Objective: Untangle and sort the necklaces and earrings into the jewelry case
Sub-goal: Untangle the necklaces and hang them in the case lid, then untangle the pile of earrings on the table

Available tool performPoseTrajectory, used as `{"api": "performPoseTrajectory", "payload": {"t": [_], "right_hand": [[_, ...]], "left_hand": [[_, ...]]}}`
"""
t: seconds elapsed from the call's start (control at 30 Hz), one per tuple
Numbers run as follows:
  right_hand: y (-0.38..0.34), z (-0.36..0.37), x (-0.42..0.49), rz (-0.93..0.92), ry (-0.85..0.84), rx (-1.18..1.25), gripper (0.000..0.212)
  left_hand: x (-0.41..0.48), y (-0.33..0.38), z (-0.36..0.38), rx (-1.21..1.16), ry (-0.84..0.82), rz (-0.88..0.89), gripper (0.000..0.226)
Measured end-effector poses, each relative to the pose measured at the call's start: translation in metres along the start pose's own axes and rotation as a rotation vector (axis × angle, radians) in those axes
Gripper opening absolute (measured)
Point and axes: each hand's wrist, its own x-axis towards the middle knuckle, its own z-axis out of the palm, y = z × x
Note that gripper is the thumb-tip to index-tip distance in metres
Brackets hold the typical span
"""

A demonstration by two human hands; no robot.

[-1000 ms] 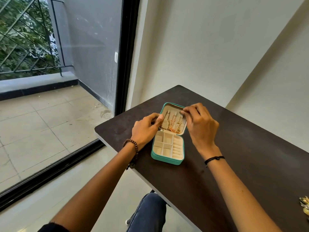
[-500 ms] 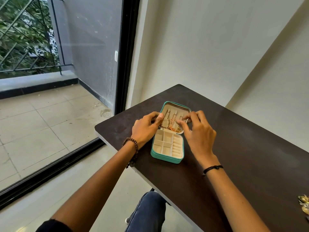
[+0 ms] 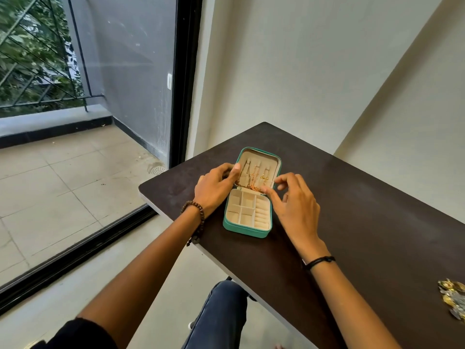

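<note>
Sliding down the lid [image 3: 259, 159], right hand [image 3: 294, 205] is prodding loose-fingered at necklaces [image 3: 253, 178] hanging in the jewelry case [image 3: 247, 229], frame centre; left hand [image 3: 214, 187] is gripping its lid. Earrings [image 3: 453, 299], lower right, are waiting.

You have one jewelry case [image 3: 247, 229] mid-frame, two hands at it, your left hand [image 3: 214, 190] and right hand [image 3: 295, 210], three necklaces [image 3: 253, 177] hanging in its lid, and one heap of earrings [image 3: 453, 302] at lower right, uncountable.

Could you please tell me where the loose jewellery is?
The loose jewellery lies on the dark table at the head view's right edge, well right of the right hand and teal case.
</note>
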Motion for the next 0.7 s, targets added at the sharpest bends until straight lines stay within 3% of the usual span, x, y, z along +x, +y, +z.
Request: {"api": "performPoseTrajectory", "payload": {"t": [0.2, 0.27, 0.47, 0.7], "right_hand": [[-0.007, -0.001, -0.01, 0.034, -0.112, 0.016, 0.028], [-0.004, -0.048, -0.037, 0.097, -0.042, 0.001, 0.028], [-0.004, -0.055, -0.038, 0.084, -0.09, -0.008, 0.027], [0.014, -0.092, -0.061, 0.106, -0.032, -0.006, 0.026]], "left_hand": [[0.005, -0.012, -0.005, -0.126, 0.07, -0.049, 0.044], [-0.025, 0.022, 0.002, -0.159, 0.05, 0.013, 0.039], [-0.032, 0.02, 0.0, -0.145, 0.273, 0.044, 0.029], [-0.073, 0.085, 0.025, -0.088, 0.148, 0.276, 0.014]]}}
